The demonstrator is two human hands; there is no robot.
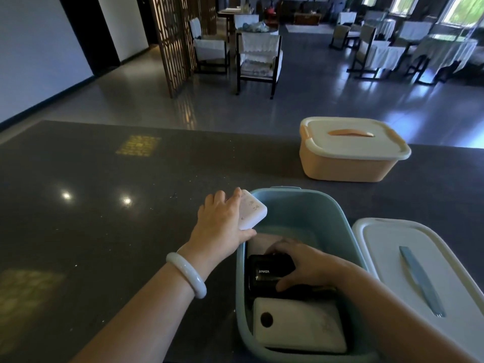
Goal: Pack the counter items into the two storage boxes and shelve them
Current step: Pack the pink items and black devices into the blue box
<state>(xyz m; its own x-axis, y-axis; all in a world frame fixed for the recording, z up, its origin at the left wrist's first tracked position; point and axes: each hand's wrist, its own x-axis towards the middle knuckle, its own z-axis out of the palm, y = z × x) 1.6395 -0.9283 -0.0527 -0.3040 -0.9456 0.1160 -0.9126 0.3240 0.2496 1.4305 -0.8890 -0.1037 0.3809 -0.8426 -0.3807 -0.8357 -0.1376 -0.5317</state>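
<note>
An open blue storage box (301, 205) stands on the dark counter in front of me. My left hand (220, 224) grips a white power bank (251, 212) at the box's left rim. Inside the box, my right hand (303, 264) holds a black Anker charger (264, 273). A larger white power bank (301, 326) lies in the near end of the box. An orange storage box (348, 163) with its white lid on sits farther back on the right.
The blue box's white lid (392, 258) with a blue handle lies on the counter just right of the box. The dark counter (104, 205) stretches to the left. Beyond its far edge are chairs and tables on a shiny floor.
</note>
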